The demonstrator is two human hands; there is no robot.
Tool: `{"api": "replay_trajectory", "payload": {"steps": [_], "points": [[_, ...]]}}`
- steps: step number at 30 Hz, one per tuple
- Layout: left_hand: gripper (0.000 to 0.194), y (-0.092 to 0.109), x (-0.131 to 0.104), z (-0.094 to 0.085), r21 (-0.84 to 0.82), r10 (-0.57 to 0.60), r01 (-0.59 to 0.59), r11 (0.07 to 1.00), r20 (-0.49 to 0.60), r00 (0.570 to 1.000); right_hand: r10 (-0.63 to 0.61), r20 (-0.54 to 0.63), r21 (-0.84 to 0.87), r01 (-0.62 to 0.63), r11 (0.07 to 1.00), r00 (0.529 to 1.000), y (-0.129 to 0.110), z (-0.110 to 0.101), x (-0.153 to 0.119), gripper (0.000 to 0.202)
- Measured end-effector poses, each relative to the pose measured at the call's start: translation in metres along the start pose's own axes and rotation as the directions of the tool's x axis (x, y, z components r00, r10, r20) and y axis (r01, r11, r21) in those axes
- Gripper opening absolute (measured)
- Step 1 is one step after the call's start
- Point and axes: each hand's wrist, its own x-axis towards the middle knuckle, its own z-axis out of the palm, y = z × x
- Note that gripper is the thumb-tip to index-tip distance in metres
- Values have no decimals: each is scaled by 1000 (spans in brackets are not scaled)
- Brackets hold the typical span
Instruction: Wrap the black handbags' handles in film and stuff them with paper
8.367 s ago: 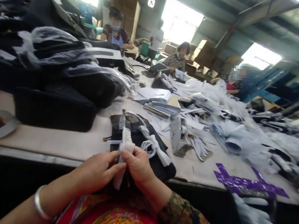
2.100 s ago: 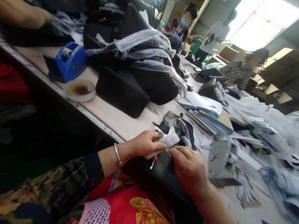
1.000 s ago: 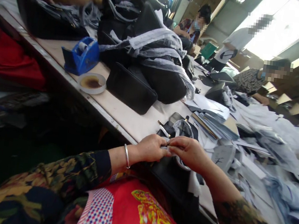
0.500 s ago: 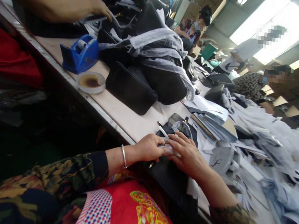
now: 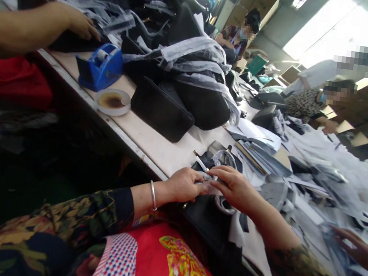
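A black bag point(image 5: 207, 216) lies at the table's edge in front of me, with a strap point(image 5: 205, 187) wrapped in thin whitish film across it. My left hand point(image 5: 182, 185), a silver bangle on its wrist, pinches this strap between thumb and fingers. From the other side my right hand point(image 5: 236, 188) closes on the same strap, its fingertips almost meeting the left ones. Below the right hand, a loop of white wrapping point(image 5: 224, 205) curls over the bag. Just beyond my fingers are a clear loop and metal-tipped strap ends. My fingers partly hide the held section.
To the left are a blue tape dispenser point(image 5: 103, 67) and a wide tape roll point(image 5: 113, 101). Black bags point(image 5: 162, 110) with wrapped straps are heaped behind. Stacked papers point(image 5: 265, 155) and white sheets point(image 5: 342, 172) cover the right. Co-workers' hands point(image 5: 80, 22) reach in from both sides.
My right hand has shifted slightly right along the strap, and a white loop now shows beneath it. The co-worker's arm at left has drawn back; another hand has appeared at far right.
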Motion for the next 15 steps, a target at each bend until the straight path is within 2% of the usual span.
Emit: {"api": "replay_trajectory", "payload": {"steps": [2,6,11,15], "points": [[29,-1,0,-1,3,12,-12,1000,12,1000,-64,52,-58,67,996,997,-5,-5,11,18],[32,-2,0,-2,16,19,-20,1000,29,999,-163,229,-195,209,958,960,-16,-7,27,23],[29,0,0,-2,48,30,-31,998,21,999,-97,419,-303,240,922,903,-20,-9,38,17],[25,3,-1,-2,93,61,-60,994,-2,998,-81,453,-329,251,910,888,-20,-6,41,15]]}}
